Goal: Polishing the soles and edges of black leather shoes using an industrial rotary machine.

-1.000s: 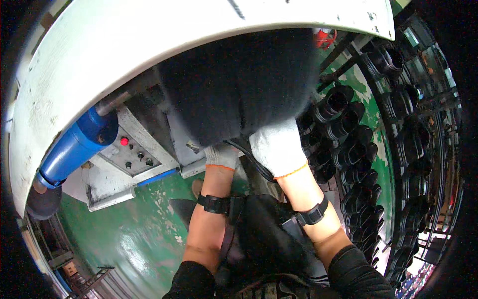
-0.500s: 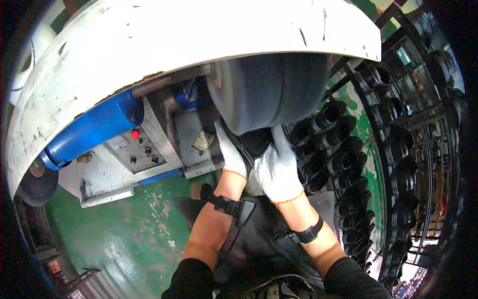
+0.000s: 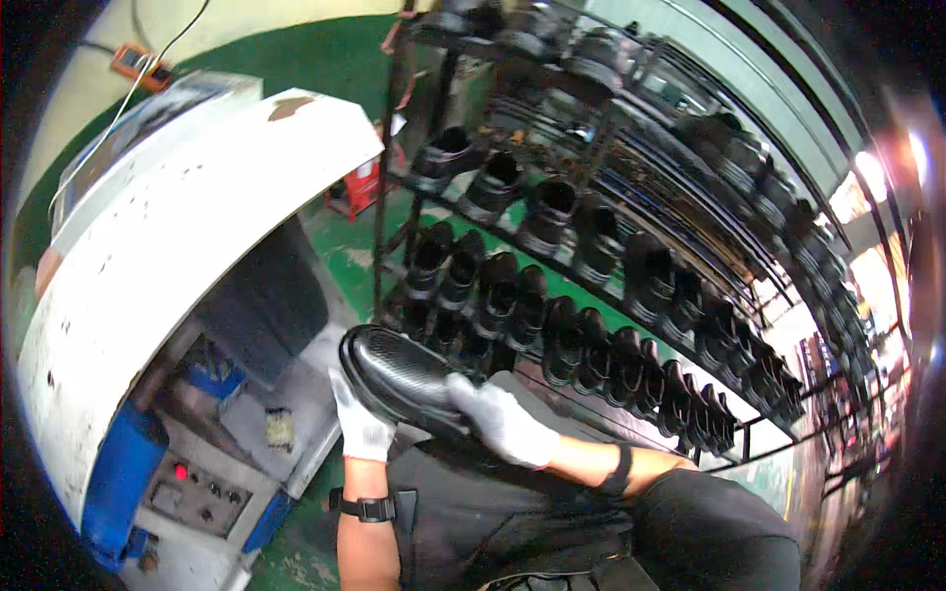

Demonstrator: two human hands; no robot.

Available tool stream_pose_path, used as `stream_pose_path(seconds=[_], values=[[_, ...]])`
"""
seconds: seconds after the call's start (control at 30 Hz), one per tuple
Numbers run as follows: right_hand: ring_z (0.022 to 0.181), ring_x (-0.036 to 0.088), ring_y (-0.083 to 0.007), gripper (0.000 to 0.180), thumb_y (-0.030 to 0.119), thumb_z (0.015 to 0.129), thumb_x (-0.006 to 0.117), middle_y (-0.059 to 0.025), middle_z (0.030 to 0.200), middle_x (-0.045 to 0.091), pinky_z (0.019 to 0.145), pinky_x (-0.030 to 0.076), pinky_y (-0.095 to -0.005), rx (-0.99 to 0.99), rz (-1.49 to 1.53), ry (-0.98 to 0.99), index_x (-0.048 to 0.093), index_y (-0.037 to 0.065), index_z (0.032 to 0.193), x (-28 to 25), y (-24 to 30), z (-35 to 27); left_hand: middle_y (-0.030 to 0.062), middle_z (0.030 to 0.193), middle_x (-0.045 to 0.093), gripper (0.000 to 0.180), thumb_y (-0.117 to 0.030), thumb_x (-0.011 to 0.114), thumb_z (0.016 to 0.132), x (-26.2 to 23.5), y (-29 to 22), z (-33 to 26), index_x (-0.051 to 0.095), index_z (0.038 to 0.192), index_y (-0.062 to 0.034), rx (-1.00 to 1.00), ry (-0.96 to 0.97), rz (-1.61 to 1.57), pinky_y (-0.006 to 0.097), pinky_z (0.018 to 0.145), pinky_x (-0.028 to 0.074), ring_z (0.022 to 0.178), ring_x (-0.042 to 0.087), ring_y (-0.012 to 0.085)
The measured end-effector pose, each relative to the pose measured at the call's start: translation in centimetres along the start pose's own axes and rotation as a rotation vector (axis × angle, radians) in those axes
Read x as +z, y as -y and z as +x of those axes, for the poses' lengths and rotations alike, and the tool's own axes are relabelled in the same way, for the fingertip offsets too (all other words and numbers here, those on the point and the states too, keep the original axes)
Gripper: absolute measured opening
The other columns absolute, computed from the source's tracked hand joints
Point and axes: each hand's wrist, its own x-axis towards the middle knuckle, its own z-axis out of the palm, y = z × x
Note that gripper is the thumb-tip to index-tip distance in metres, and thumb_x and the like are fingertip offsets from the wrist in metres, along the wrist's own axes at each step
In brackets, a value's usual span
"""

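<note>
A black shoe (image 3: 406, 371) lies across both my hands in front of my body. Its toe points up and to the left, and its glossy black surface faces me. My left hand (image 3: 361, 419), in a white knit glove, is closed around the toe end from the left side. My right hand (image 3: 505, 426), gloved the same way, grips the other end, its fingers curled over the top. Part of the left fingers is hidden behind the shoe. To the left of the shoe is the large dark polishing roller (image 3: 266, 295) under a white machine hood (image 3: 197, 222).
Black racks (image 3: 631, 315) with rows of black shoes (image 3: 552, 212) stand ahead and to the right. The machine's control panel (image 3: 197, 497) with a red button lies at lower left, near a blue cylinder (image 3: 123, 483). A red object (image 3: 357, 187) stands on the green floor beyond the hood.
My view has turned right toward the racks. Both hands have moved away from the roller, bringing the shoe out in front of me, where more of it shows.
</note>
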Motion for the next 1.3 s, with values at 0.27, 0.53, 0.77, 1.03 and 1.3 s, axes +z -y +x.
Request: stream_pose_path(seconds=[0.27,0.53,0.77,1.03,1.3], values=[[0.123,0.054,-0.0265,0.047,0.032,0.104,0.043,-0.0159,0.134,0.057,0.112,0.037,-0.0393,-0.353,1.228,-0.503,0.048,-0.002,0.135,-20.0,7.2,-5.3,0.0258,0.138,0.047,0.062,-0.051,0.031,0.102,-2.7,2.0,2.4,0.036,0.145,-0.0061,-0.264,0.178,0.059,0.057,0.099,0.045,0.120,0.051,0.0444],[0.091,0.063,-0.0228,0.021,0.016,0.101,0.046,-0.0094,0.099,0.066,0.087,0.052,-0.0347,-0.415,1.063,-0.778,0.060,0.002,0.108,-42.8,11.7,6.7,0.0177,0.122,0.060,0.049,-0.037,0.045,0.101,-2.4,2.3,2.7,0.044,0.140,-0.0067,-0.251,0.101,0.238,0.043,0.089,0.053,0.105,0.063,0.0317],[0.085,0.056,-0.0152,0.045,0.041,0.093,0.061,-0.0070,0.090,0.064,0.077,0.044,-0.0271,-0.017,-0.757,-0.762,0.067,0.005,0.118,-44.9,13.4,7.1,0.0163,0.114,0.063,0.045,-0.030,0.048,0.100,0.0,0.0,1.0,0.047,0.136,-0.0027,-0.131,0.033,0.281,0.036,0.081,0.056,0.097,0.066,0.0279],[0.102,0.064,-0.0365,0.066,0.063,0.087,0.048,-0.0232,0.105,0.068,0.090,0.048,-0.0426,0.351,-1.115,-0.786,0.070,0.003,0.104,-45.4,8.9,-0.8,0.0160,0.114,0.064,0.048,-0.034,0.050,0.100,-0.5,-0.4,1.1,0.048,0.135,-0.0028,-0.121,0.004,0.311,0.037,0.082,0.056,0.095,0.067,0.0286],[0.075,0.066,-0.0369,0.048,0.048,0.089,0.057,-0.0221,0.074,0.063,0.070,0.051,-0.0456,0.088,-1.204,-0.703,0.066,0.002,0.082,-32.4,10.3,-7.5,0.0162,0.110,0.065,0.040,-0.024,0.048,0.099,-1.2,1.2,1.4,0.050,0.133,-0.0029,-0.217,-0.023,0.277,0.034,0.076,0.057,0.089,0.067,0.0268]])
